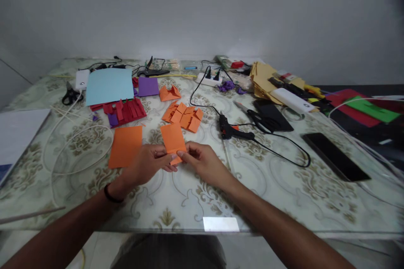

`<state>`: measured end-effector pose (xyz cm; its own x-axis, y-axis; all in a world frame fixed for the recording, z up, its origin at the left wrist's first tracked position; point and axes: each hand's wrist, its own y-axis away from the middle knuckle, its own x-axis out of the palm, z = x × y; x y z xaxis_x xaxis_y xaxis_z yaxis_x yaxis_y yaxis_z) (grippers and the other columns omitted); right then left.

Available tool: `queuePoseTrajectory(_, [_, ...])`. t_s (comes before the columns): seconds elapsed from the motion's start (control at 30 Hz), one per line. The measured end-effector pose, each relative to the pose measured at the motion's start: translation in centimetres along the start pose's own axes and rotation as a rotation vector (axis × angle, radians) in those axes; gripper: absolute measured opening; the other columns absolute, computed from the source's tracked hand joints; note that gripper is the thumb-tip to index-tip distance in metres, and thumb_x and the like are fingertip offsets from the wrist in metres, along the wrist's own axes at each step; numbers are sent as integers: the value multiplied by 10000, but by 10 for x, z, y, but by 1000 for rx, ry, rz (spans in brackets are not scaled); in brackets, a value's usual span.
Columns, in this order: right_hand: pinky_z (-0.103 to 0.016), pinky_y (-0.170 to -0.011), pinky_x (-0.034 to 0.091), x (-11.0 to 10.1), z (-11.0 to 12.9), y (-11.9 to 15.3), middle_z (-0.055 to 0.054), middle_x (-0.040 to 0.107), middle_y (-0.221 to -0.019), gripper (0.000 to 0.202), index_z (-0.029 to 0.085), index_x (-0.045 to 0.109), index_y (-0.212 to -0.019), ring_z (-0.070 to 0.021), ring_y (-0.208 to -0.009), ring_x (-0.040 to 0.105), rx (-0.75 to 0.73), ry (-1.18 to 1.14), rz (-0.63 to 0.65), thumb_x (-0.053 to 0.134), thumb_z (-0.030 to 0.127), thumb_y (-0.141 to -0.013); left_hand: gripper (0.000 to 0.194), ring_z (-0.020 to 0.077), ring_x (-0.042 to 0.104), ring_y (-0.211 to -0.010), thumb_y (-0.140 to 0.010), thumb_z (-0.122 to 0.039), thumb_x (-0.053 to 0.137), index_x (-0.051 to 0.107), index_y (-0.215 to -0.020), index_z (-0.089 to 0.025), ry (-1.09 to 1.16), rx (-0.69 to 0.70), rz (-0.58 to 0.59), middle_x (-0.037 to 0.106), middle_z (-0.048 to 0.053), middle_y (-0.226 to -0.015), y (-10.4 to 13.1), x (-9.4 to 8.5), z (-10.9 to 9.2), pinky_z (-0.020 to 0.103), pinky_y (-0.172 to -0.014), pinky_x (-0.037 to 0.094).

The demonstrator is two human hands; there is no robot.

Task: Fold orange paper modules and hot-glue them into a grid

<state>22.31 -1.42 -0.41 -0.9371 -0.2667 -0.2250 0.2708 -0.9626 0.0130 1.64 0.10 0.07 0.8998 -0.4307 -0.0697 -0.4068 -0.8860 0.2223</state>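
Observation:
Between my two hands, just above the table, is a small orange piece of paper (173, 135) with a crease across its lower part. My left hand (157, 159) pinches its left lower edge, thumb on top. On the opposite edge, my right hand (197, 157) grips with the thumb pressed near the crease. A larger orange sheet (126, 145) lies flat beside my left hand. Beyond the held paper rest several folded orange paper pieces (186, 115), and one more folded orange piece (169, 93) sits farther back.
A black glue gun (235, 129) and scissors (261, 122) lie right of my hands, with a cable looping around. A phone (336, 156) is farther right. Red folded paper strips (126, 111), a light blue sheet (110, 86) and a purple square (148, 86) lie back left. A power strip (209, 80) stands behind.

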Motion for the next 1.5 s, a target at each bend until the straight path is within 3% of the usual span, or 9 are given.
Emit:
queuePoseTrajectory(0.23, [-283,-606,380,-1,6,0,12,587,-679,443,197,629,-730,-146,-629,489,31,-86,-25,720,605,-876,447,224,768,-533,-716,-538,896,683,-648,-152,59,-66,3,759,75,-585,1,-2,-13,270,-500,618])
queuePoseTrajectory(0.4, [-294,-634,394,-4,7,1,1,613,-687,426,192,647,-720,-151,-649,507,28,-88,-14,728,576,-884,442,194,719,-458,-704,-526,895,662,-647,-154,56,-84,39,767,82,-611,3,-5,-18,225,-398,523])
queuePoseTrajectory(0.6, [-287,-659,392,-6,8,0,15,573,-716,353,195,606,-753,-144,-678,498,-41,-91,35,679,488,-936,385,150,673,-572,-846,-495,769,689,-678,-157,-89,113,44,726,48,-646,3,-8,-16,239,-558,538])
queuePoseTrajectory(0.77, [-273,-650,392,-4,12,2,22,554,-707,387,187,589,-739,-131,-670,478,-35,-60,116,702,506,-925,543,72,293,-489,-857,-529,705,418,-549,-186,-308,156,8,342,-64,-519,0,-11,-11,218,-453,202])
queuePoseTrajectory(0.87, [-270,-645,391,-3,12,3,24,546,-694,376,185,591,-739,-127,-659,476,-47,-43,118,654,480,-963,586,70,205,-509,-866,-552,660,312,-548,-205,-368,142,-6,234,-71,-544,0,-12,-10,236,-467,139])
queuePoseTrajectory(1.07, [-278,-687,441,-4,8,0,14,632,-767,343,189,657,-917,-138,-695,573,-23,-215,50,727,525,-921,516,71,233,-506,-869,-498,674,388,-566,-193,-370,118,197,285,-69,-551,3,-10,-15,233,-471,172])
queuePoseTrajectory(1.17, [-280,-674,444,-4,6,-1,12,641,-728,401,185,661,-842,-137,-669,580,11,-228,48,761,572,-885,455,75,293,-504,-922,-447,646,492,-593,-172,-339,149,147,368,-60,-546,4,-8,-15,223,-473,209])
queuePoseTrajectory(1.33, [-279,-675,473,-4,5,-1,16,655,-742,389,192,664,-855,-138,-676,611,15,-256,37,788,560,-867,263,166,646,-703,-901,-419,717,743,-868,-160,-156,145,39,725,18,-772,0,-8,-7,254,-643,515])
queuePoseTrajectory(1.5, [-268,-678,495,-2,4,-4,39,642,-756,365,207,645,-915,-125,-674,612,-9,-311,-7,836,508,-837,246,206,742,-763,-895,-407,734,737,-936,-164,-39,128,56,779,48,-820,0,-4,-4,290,-686,583])
